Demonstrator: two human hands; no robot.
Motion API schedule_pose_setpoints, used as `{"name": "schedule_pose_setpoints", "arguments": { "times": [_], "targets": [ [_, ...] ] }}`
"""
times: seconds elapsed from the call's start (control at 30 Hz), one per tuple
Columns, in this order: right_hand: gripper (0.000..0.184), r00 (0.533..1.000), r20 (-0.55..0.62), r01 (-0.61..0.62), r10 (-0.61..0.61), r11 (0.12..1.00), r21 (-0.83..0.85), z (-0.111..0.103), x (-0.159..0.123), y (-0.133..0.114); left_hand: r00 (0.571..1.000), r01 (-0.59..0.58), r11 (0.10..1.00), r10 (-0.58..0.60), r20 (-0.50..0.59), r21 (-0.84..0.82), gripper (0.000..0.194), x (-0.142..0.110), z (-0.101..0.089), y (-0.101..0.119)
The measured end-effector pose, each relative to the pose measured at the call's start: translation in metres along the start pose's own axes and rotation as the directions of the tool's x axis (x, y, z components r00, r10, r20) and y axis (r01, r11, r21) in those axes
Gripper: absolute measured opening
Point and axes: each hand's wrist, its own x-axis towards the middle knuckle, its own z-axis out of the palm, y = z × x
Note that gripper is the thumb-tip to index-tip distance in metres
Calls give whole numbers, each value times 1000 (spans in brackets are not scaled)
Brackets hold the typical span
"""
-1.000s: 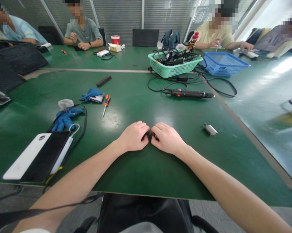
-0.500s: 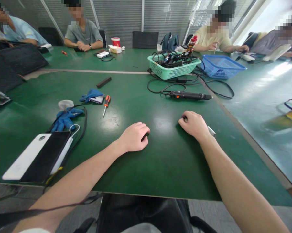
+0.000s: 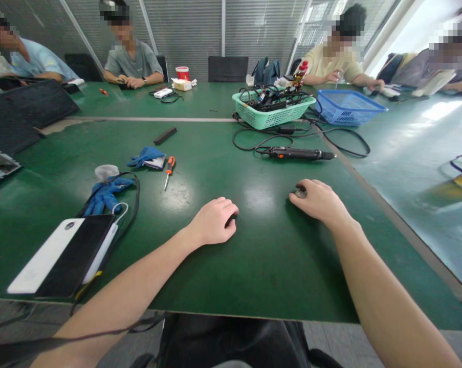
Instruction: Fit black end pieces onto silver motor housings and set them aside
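My left hand (image 3: 214, 223) rests on the green table (image 3: 261, 255) with its fingers curled over a small dark object (image 3: 231, 221) that is mostly hidden. My right hand (image 3: 320, 200) lies further right, apart from the left. Its fingers are curled, and the fingertips pinch a small grey part (image 3: 300, 193) against the table. The silver piece seen earlier near this hand is out of sight now.
A corded electric screwdriver (image 3: 300, 153) lies beyond my right hand, with a green basket (image 3: 272, 116) of tools and a blue basket (image 3: 349, 107) behind it. An orange-handled screwdriver (image 3: 170, 170), blue gloves (image 3: 106, 191) and a white power bank with a phone (image 3: 62, 255) lie left. Other people sit at the far side.
My hands were together on the small dark object. The right hand has moved away to the right and closed on a small grey part; the left hand stayed put.
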Motion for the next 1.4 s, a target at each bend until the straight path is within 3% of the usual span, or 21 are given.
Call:
{"name": "schedule_pose_setpoints", "arguments": {
  "times": [0.1,0.23,0.33,0.43,0.67,0.8,0.9,1.0,1.1,1.2,1.3,1.4],
  "targets": [
    [52,997,73,23,-20,999,-37,-11,-4,7,1000,2,1000,-2,-4,-5,16,0,-1,-1],
    [33,979,189,78,-71,996,-31,-25,-6,10,1000,8,1000,-8,0,-5,16,-1,-3,-2],
    [28,974,188,130,-127,991,-6,-29,-6,1,1000,9,1000,-9,7,-4,16,-1,-4,-2],
    [27,960,131,239,-246,969,69,-24,-7,-22,1000,0,1000,0,5,-6,15,0,-4,-3],
    [29,878,-95,471,-469,813,343,1,-29,-111,999,39,999,-38,-37,4,7,2,-2,-3],
    [36,845,-117,523,-521,762,381,5,-33,-129,993,72,997,-73,-88,-10,5,4,-3,-4],
    [48,868,-142,491,-475,780,388,-4,-27,-114,991,83,996,-85,-100,-26,8,4,-2,-4],
    [43,929,-190,364,-317,874,322,-21,-21,-82,992,85,996,-88,-92,-33,8,3,-2,-4],
    [49,986,-165,35,-24,997,64,-33,-18,-36,991,87,995,-91,-95,-42,9,2,-1,-5],
    [63,974,-30,-228,226,963,-146,-30,-17,14,991,91,995,-95,-94,-41,9,2,0,-5],
    [54,935,246,-218,256,961,-172,-19,-14,50,991,93,995,-96,-95,-41,7,3,0,-5],
    [26,917,347,-141,196,974,-177,-14,-11,56,989,102,993,-107,-98,-55,7,3,0,-5]
  ]
}}
